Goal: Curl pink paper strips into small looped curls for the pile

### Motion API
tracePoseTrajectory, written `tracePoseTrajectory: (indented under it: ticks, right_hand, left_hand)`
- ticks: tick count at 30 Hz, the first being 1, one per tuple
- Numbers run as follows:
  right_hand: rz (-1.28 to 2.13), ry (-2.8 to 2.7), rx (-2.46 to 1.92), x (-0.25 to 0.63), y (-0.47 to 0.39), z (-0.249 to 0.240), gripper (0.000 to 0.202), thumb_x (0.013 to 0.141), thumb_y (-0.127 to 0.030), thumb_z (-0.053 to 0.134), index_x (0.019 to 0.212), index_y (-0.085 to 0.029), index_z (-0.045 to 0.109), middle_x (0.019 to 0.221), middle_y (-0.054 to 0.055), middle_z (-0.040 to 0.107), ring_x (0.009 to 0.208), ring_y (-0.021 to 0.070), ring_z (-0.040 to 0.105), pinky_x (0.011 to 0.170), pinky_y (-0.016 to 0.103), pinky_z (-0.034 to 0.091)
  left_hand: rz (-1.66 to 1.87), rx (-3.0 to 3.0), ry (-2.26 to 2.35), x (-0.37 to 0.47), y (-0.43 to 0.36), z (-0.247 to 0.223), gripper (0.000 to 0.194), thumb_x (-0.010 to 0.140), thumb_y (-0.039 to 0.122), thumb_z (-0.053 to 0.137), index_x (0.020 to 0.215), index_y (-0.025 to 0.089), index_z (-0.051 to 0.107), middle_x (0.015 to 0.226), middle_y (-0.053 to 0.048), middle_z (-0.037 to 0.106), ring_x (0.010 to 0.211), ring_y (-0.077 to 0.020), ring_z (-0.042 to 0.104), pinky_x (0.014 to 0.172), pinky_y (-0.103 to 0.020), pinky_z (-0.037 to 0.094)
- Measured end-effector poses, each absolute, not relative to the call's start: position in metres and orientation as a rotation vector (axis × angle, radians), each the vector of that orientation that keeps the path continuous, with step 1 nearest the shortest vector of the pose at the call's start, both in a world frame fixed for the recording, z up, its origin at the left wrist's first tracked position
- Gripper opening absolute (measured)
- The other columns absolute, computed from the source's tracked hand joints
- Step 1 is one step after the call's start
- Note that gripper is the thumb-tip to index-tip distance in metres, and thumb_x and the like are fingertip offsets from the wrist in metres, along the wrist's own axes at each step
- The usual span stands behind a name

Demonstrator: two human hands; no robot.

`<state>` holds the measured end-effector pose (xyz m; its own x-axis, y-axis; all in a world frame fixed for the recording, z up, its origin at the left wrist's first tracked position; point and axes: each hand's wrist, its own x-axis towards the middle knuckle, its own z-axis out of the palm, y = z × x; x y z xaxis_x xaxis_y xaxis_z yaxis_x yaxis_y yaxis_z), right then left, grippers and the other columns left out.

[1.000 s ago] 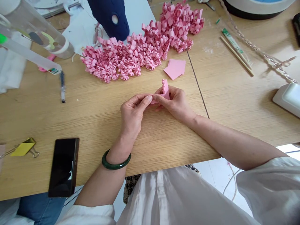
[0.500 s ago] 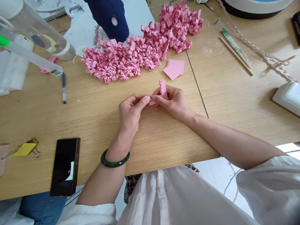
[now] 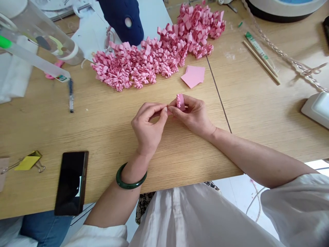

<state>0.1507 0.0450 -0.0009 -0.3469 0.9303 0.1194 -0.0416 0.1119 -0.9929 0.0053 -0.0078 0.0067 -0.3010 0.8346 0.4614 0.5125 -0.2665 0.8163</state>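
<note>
I watch remotely as the left hand (image 3: 147, 124) and right hand (image 3: 196, 115) pinch a curled-edge pink paper (image 3: 182, 102) above the table (image 3: 108, 130), seemingly to steady it, with pink sheets (image 3: 194, 76) lying beyond, apparently for easy reach.

Left hand (image 3: 149, 125) and right hand (image 3: 194, 115) pinch a pink paper strip (image 3: 181, 102) above a wooden table (image 3: 113, 132), near curly pink paper (image 3: 140, 63).

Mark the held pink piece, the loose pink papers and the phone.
Held pink piece (image 3: 182, 102): head view, flat part.
Loose pink papers (image 3: 193, 76): head view, pile's middle.
Phone (image 3: 69, 180): head view, dark screen.
</note>
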Motion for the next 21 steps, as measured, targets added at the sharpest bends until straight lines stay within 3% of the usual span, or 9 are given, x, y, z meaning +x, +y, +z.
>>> tracePoseTrajectory:
  ticks: [7, 12, 17, 21]
  right_hand:
    - [1.376, -1.479, -0.861, 0.150, 0.044, 0.002, 0.022, 0.090, -0.038, 0.076, 0.083, -0.019, 0.067, 0.084, 0.001, 0.072, 0.079, 0.0146, 0.065, 0.077, 0.028, 0.055]
    - [1.447, -1.428, -0.910, 0.150, 0.048, 0.000, 0.024, 0.091, -0.042, 0.076, 0.088, -0.019, 0.069, 0.087, 0.002, 0.071, 0.079, 0.0138, 0.064, 0.070, 0.026, 0.054]
    - [1.545, -1.383, -0.906, 0.151, 0.051, 0.000, 0.033, 0.088, -0.048, 0.080, 0.088, -0.017, 0.069, 0.085, 0.002, 0.071, 0.078, 0.0143, 0.066, 0.068, 0.026, 0.055]
    - [1.621, -1.354, -0.895, 0.151, 0.050, 0.002, 0.040, 0.084, -0.053, 0.085, 0.088, -0.016, 0.069, 0.083, 0.004, 0.073, 0.079, 0.0156, 0.070, 0.066, 0.025, 0.056]
  left_hand:
    - [1.646, 1.455, 1.541, 0.008, -0.008, 0.002, 0.011, 0.094, 0.028, 0.075, 0.097, 0.023, 0.084, 0.102, -0.005, 0.080, 0.097, -0.0173, 0.076, 0.084, -0.026, 0.064]
    - [1.588, 1.125, 1.499, 0.001, -0.003, -0.004, 0.022, 0.096, 0.040, 0.074, 0.108, 0.023, 0.082, 0.117, -0.007, 0.080, 0.096, -0.0175, 0.077, 0.087, -0.028, 0.064]
    - [1.613, 1.271, 1.433, -0.002, -0.002, -0.003, 0.015, 0.096, 0.037, 0.077, 0.098, 0.024, 0.085, 0.107, -0.005, 0.083, 0.103, -0.0181, 0.077, 0.093, -0.028, 0.062]
    - [1.626, 1.344, 1.434, -0.002, -0.003, -0.003, 0.008, 0.094, 0.031, 0.080, 0.094, 0.025, 0.086, 0.098, -0.002, 0.083, 0.096, -0.0156, 0.077, 0.089, -0.026, 0.061]
